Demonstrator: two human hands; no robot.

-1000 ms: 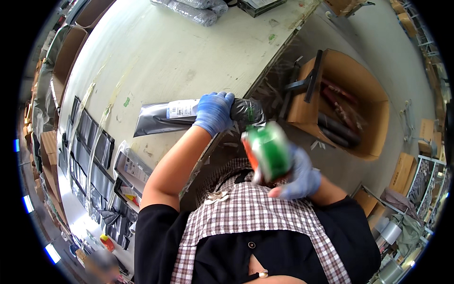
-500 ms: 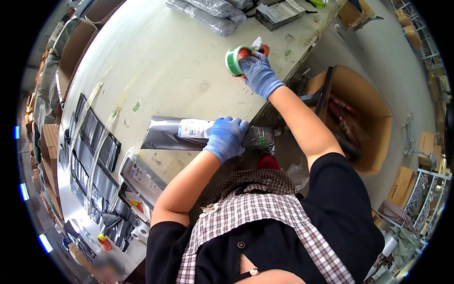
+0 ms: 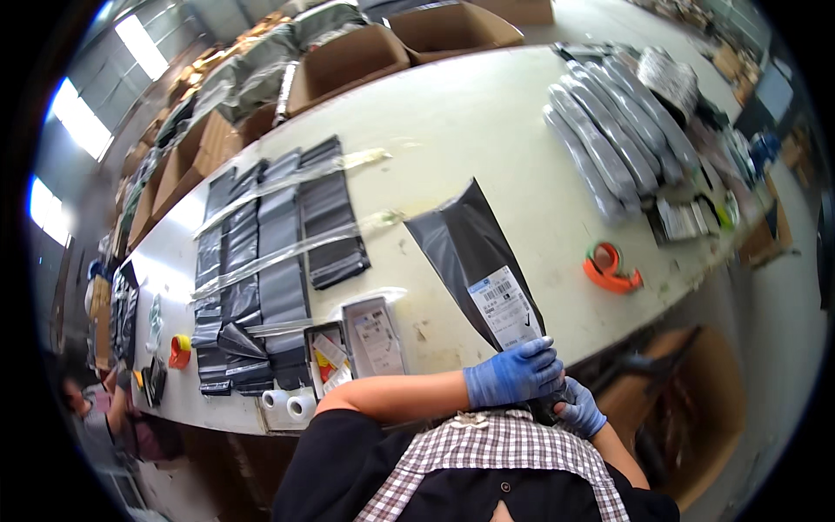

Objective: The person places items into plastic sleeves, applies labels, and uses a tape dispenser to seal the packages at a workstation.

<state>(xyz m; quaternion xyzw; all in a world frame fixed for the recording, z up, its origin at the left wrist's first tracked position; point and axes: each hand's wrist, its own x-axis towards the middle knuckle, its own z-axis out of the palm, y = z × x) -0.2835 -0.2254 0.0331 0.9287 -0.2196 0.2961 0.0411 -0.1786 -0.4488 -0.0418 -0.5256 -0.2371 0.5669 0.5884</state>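
Since last frame: tape dispenser (image 3: 614,277) put down by the table's (image 3: 452,122) near edge, toward its right corner; right hand brought in to the parcel. Flat dark bags (image 3: 278,230) at the left end. Left hand (image 3: 515,376) wrapped round the labelled parcel (image 3: 461,248), which reaches over the near edge; right hand (image 3: 581,411) at its lower end, closure hidden, can't tell. Film likely slick, light, floppy up top; best held round the fuller lower part.

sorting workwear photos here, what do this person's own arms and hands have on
The left hand and right hand wear mottled blue, wrist-length gloves. The forearms are bare up to short, plain black sleeves.
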